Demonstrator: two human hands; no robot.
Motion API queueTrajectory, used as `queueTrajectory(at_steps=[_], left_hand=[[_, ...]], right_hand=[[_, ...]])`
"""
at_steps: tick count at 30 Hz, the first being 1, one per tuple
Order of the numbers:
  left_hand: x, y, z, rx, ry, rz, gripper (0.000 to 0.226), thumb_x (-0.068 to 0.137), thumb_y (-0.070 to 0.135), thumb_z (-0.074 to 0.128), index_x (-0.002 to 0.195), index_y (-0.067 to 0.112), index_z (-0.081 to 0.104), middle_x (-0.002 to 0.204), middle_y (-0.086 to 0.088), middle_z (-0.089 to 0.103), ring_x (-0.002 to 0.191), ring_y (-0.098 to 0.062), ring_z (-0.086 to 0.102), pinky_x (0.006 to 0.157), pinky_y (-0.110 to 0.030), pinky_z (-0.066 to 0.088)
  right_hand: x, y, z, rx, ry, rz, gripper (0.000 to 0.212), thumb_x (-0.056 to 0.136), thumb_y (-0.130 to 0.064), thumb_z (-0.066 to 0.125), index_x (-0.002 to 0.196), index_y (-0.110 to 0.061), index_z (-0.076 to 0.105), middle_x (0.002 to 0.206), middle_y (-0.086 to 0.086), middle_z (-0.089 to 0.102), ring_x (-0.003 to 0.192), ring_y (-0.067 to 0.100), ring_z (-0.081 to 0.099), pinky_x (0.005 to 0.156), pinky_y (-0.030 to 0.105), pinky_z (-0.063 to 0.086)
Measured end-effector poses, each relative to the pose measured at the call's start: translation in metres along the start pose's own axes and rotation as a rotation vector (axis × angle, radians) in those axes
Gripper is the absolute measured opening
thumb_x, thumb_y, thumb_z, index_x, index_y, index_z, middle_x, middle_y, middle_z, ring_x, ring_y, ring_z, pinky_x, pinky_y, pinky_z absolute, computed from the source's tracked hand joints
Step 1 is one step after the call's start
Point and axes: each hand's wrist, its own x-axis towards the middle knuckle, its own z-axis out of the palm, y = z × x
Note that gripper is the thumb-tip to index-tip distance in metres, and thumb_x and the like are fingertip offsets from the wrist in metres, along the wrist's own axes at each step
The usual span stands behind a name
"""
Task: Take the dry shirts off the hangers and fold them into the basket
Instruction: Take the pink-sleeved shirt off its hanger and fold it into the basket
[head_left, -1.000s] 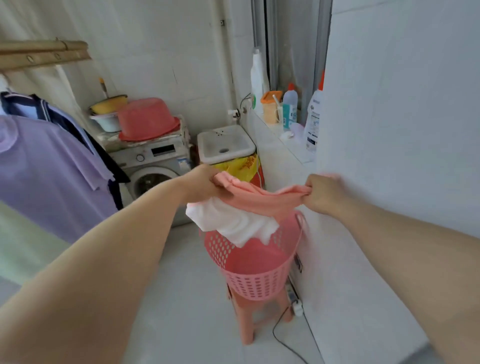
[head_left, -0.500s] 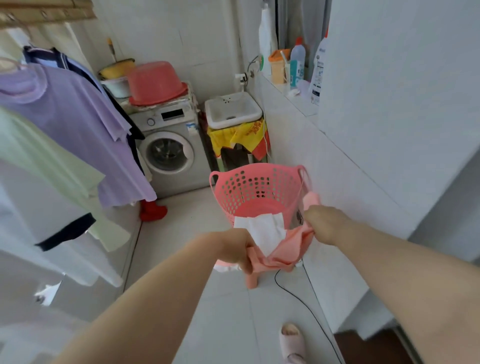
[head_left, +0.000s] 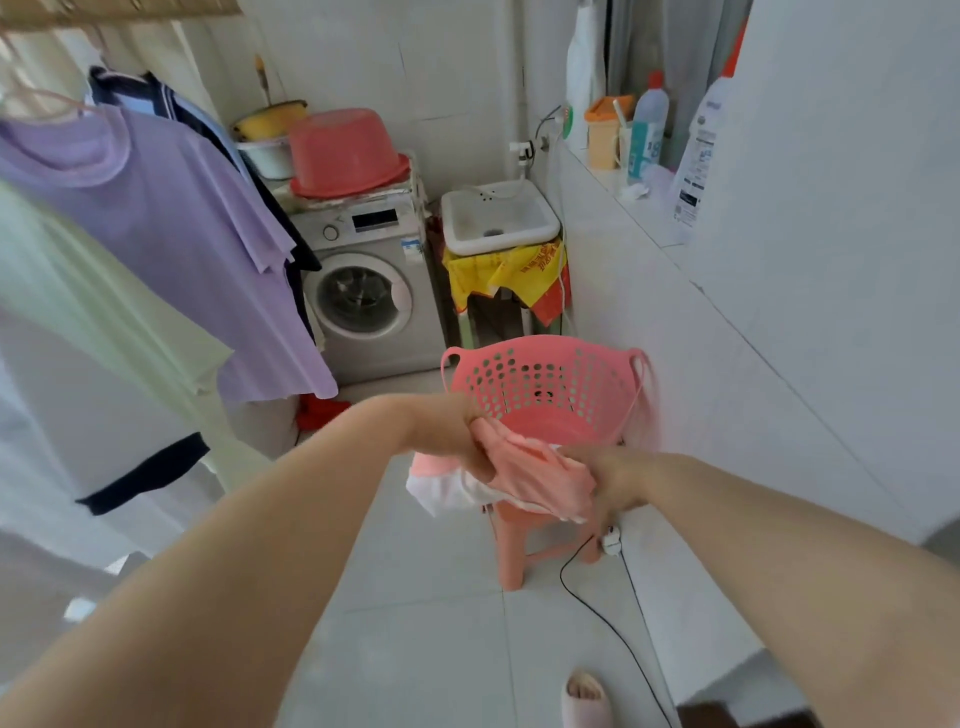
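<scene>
A folded pink and white shirt (head_left: 524, 475) hangs between my hands at the near rim of the pink perforated basket (head_left: 550, 384). My left hand (head_left: 457, 431) grips its left end and my right hand (head_left: 615, 480) grips its right end. The basket stands on a pink stool (head_left: 511, 551) and shows a bare pink inside. A purple shirt (head_left: 171, 234), a pale green shirt (head_left: 78, 301) and a white shirt with a dark hem (head_left: 62, 441) hang on hangers at the left, with a dark striped one (head_left: 156, 98) behind.
A washing machine (head_left: 369, 286) with an upturned red basin (head_left: 343, 150) stands at the back, a white sink (head_left: 498, 215) beside it. Bottles (head_left: 698, 150) line the tiled ledge on the right. A black cable (head_left: 613, 623) runs across the floor near my slipper (head_left: 584, 699).
The shirt came down from chest height to the basket's near rim. My hands have drawn closer together, bunching the shirt between them.
</scene>
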Motion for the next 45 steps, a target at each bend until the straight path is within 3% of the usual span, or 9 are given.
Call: queueTrajectory(at_steps=[4, 9, 14, 19, 23, 26, 30, 38, 45], left_hand=[[0.02, -0.002, -0.04, -0.148, 0.09, -0.027, 0.022, 0.072, 0.02, 0.079, 0.092, 0.026, 0.074, 0.098, 0.008, 0.072, 0.099, -0.012, 0.064, 0.096, -0.029, 0.046], [0.088, -0.012, -0.059, -0.324, 0.769, -0.105, 0.061, 0.082, 0.032, 0.071, 0.136, 0.02, 0.046, 0.134, -0.003, 0.053, 0.125, -0.025, 0.048, 0.098, -0.035, 0.042], [0.142, -0.023, -0.01, -0.62, 0.462, -0.353, 0.026, 0.093, 0.023, 0.06, 0.115, 0.015, 0.05, 0.106, -0.002, 0.053, 0.106, -0.018, 0.047, 0.072, -0.02, 0.043], [0.176, -0.034, 0.003, -0.889, 0.031, -0.419, 0.104, 0.048, 0.07, 0.079, 0.134, 0.027, 0.041, 0.135, -0.001, 0.053, 0.117, -0.027, 0.055, 0.086, -0.043, 0.052], [0.183, -0.04, -0.02, -0.925, 0.133, -0.365, 0.115, 0.036, 0.041, 0.094, 0.135, 0.039, 0.035, 0.134, 0.005, 0.05, 0.118, -0.027, 0.052, 0.085, -0.043, 0.052], [0.175, -0.034, -0.054, -1.022, 0.386, -0.295, 0.073, 0.066, 0.011, 0.085, 0.128, 0.026, 0.051, 0.123, -0.001, 0.055, 0.11, -0.026, 0.056, 0.089, -0.041, 0.051], [0.155, -0.03, -0.096, -0.986, 0.534, -0.23, 0.04, 0.074, 0.0, 0.077, 0.109, 0.017, 0.067, 0.105, -0.006, 0.066, 0.087, -0.017, 0.061, 0.072, -0.032, 0.052], [0.118, -0.032, -0.149, -0.618, 0.584, -0.263, 0.05, 0.074, -0.008, 0.072, 0.117, 0.017, 0.064, 0.108, -0.004, 0.062, 0.103, -0.023, 0.059, 0.086, -0.032, 0.05], [0.095, -0.033, -0.19, -0.179, 0.676, -0.242, 0.024, 0.08, 0.023, 0.072, 0.099, 0.009, 0.068, 0.096, -0.005, 0.063, 0.092, -0.022, 0.059, 0.075, -0.031, 0.046]], right_hand=[[0.015, -0.008, -0.003, 0.252, 0.135, 0.037, 0.043, 0.079, -0.02, 0.07, 0.12, -0.02, 0.056, 0.11, -0.002, 0.061, 0.101, 0.02, 0.058, 0.089, 0.032, 0.049], [0.042, 0.009, -0.033, 0.727, 0.178, 0.218, 0.037, 0.088, -0.014, 0.053, 0.123, -0.002, 0.053, 0.112, 0.008, 0.059, 0.103, 0.027, 0.056, 0.091, 0.034, 0.045], [0.074, 0.031, -0.072, 0.935, 0.303, 0.275, 0.038, 0.097, -0.018, 0.048, 0.13, -0.001, 0.051, 0.123, 0.018, 0.058, 0.091, 0.023, 0.054, 0.083, 0.035, 0.047], [0.097, 0.033, -0.107, 0.947, 0.258, 0.353, 0.033, 0.098, -0.018, 0.044, 0.127, -0.004, 0.052, 0.133, 0.028, 0.051, 0.12, 0.042, 0.053, 0.102, 0.05, 0.044], [0.119, 0.028, -0.143, 1.164, 0.339, 0.266, 0.034, 0.101, -0.021, 0.041, 0.13, -0.005, 0.048, 0.135, 0.033, 0.047, 0.119, 0.044, 0.053, 0.101, 0.051, 0.044], [0.129, 0.026, -0.167, 1.202, 0.292, 0.179, 0.06, 0.087, -0.031, 0.067, 0.135, -0.003, 0.042, 0.121, 0.019, 0.061, 0.096, 0.026, 0.063, 0.084, 0.036, 0.049], [0.133, 0.009, -0.18, 0.74, 0.191, 0.13, 0.131, 0.061, -0.014, 0.088, 0.151, -0.037, -0.005, 0.152, 0.009, 0.031, 0.127, 0.031, 0.047, 0.098, 0.045, 0.047], [0.108, -0.046, -0.225, 0.155, 0.333, -0.041, 0.053, 0.075, -0.002, 0.052, 0.125, -0.018, 0.056, 0.117, 0.007, 0.056, 0.105, 0.027, 0.055, 0.079, 0.032, 0.051], [0.095, -0.071, -0.26, -0.042, 0.541, -0.074, 0.015, 0.058, -0.027, 0.045, 0.054, -0.017, 0.034, 0.062, 0.001, 0.037, 0.058, 0.022, 0.034, 0.049, 0.027, 0.018]])
